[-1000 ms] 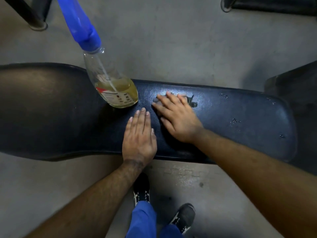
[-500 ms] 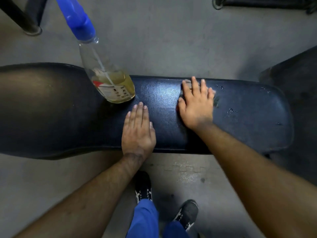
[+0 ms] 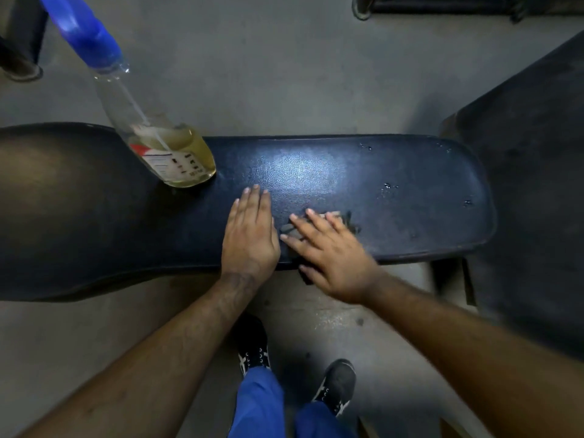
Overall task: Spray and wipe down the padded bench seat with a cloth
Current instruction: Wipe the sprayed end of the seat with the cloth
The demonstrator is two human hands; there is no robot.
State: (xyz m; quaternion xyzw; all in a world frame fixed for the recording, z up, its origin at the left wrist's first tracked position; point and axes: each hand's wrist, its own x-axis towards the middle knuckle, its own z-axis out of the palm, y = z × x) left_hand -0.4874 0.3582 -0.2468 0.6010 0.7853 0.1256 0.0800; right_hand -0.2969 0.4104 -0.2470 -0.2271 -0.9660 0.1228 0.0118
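Note:
The dark padded bench seat [image 3: 395, 172] runs across the view, shiny and dotted with droplets toward its right end. My right hand [image 3: 328, 248] lies flat with spread fingers, pressing a small grey cloth [image 3: 289, 230] onto the seat near its front edge; only bits of the cloth show past the fingers. Beside it, my left hand [image 3: 249, 232] rests flat on the seat with straight fingers. A clear spray bottle [image 3: 164, 150] with a blue head and yellowish liquid stands on the seat to the left.
Grey concrete floor [image 3: 284, 74] surrounds the bench. A dark mat or pad [image 3: 537, 184] lies at the right. Metal frame feet [image 3: 22, 67] stand at the far left, another frame [image 3: 442, 4] at the top right. My shoes [image 3: 252, 346] are under the seat's front edge.
My right hand has slid the cloth from the seat's far edge back toward the near edge and leftward, close to my left hand. The left hand and bottle have stayed put.

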